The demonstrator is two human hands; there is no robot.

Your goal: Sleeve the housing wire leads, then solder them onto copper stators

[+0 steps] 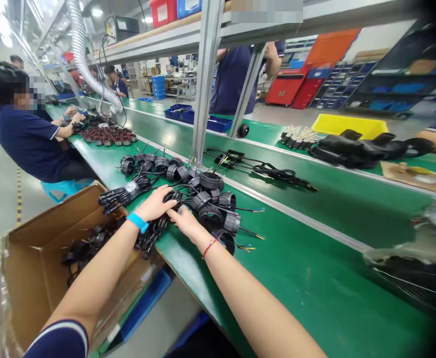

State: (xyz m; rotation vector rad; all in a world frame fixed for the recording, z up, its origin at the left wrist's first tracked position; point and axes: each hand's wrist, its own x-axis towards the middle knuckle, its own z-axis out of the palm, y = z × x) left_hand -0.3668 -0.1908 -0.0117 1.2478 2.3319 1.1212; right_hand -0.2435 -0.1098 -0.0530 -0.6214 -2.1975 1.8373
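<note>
I have the left hand [158,203] closed over the cables [158,228]; the right hand [184,220] touches them just beside it, though I cannot tell whether it grips; the cables lie at the bench [296,268] edge, overhanging the box [26,271]; black caps [202,199] sit near both hands.

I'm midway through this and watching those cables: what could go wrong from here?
The black cables at the left hand and right hand overhang the table edge beside the cardboard box, so they might slip off.

The black housings sit crowded among cables; a pull could drag or tip some.

Exposed wire ends stick out past the housings and may snag or bend.
</note>
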